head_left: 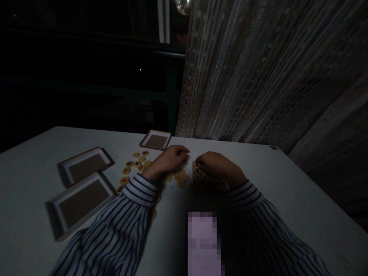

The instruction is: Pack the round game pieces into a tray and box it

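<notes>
My left hand point(172, 158) hovers over the middle of the table, its fingers loosely bent and apart, with nothing visible in them. Just below it lie several round wooden xiangqi pieces point(181, 178). More pieces point(124, 180), some with red or dark characters, are scattered left of my left forearm. On the right, a small box point(194, 188) holds rows of xiangqi pieces point(205, 178). My right hand point(218, 165) reaches over this box, fingertips closed at a piece point(197, 165) by its left side; the fingers partly hide it.
Two shallow box trays point(107, 184) point(100, 151) lie on the left of the white table point(287, 214). A smaller tray point(155, 132) sits near the far edge. A pixelated phone-like rectangle point(202, 241) is at the near edge. A string curtain point(230, 76) hangs behind, right.
</notes>
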`<state>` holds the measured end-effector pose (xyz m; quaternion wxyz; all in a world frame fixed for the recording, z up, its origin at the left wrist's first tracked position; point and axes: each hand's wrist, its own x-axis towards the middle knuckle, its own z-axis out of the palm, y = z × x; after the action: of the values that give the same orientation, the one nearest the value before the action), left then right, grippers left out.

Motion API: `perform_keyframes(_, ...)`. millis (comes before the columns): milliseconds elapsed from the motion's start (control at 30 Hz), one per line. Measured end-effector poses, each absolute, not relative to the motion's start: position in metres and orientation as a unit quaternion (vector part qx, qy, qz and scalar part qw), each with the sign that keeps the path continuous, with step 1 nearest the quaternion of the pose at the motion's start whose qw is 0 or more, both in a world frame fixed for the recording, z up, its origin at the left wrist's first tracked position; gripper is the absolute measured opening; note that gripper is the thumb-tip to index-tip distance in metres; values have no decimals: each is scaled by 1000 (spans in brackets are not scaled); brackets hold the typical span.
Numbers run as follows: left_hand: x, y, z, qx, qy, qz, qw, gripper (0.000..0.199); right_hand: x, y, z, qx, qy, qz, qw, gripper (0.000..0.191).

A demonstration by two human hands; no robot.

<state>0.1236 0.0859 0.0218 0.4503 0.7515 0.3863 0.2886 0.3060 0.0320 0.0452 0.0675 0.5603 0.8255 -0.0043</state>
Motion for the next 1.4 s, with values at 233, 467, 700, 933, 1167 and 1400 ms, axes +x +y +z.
perform_keyframes(233, 123, 86, 21, 755, 380, 290, 448, 24, 305, 32, 46, 556, 827, 8, 85, 27)
perform_keyframes(467, 123, 85, 23, 755, 390, 290, 440, 25, 306, 29, 50, 557, 826, 27, 81, 28)
perform_keyframes(700, 118, 84, 34, 739, 409, 294, 446, 24, 309, 29, 58, 585, 809, 34, 44, 33)
perform_keyframes(933, 109, 89, 43, 727, 412, 325, 443, 26, 310, 24, 69, 592, 803, 59, 8, 34)
perform_keyframes(1167, 98, 89, 56, 713, 410, 349, 449, 28, 309, 18, 80, 588, 805, 78, -17, 32)
perform_keyframes(1400, 84, 94, 62, 717, 405, 383, 419, 31, 305, 15, 87, 587, 805, 83, -16, 31)
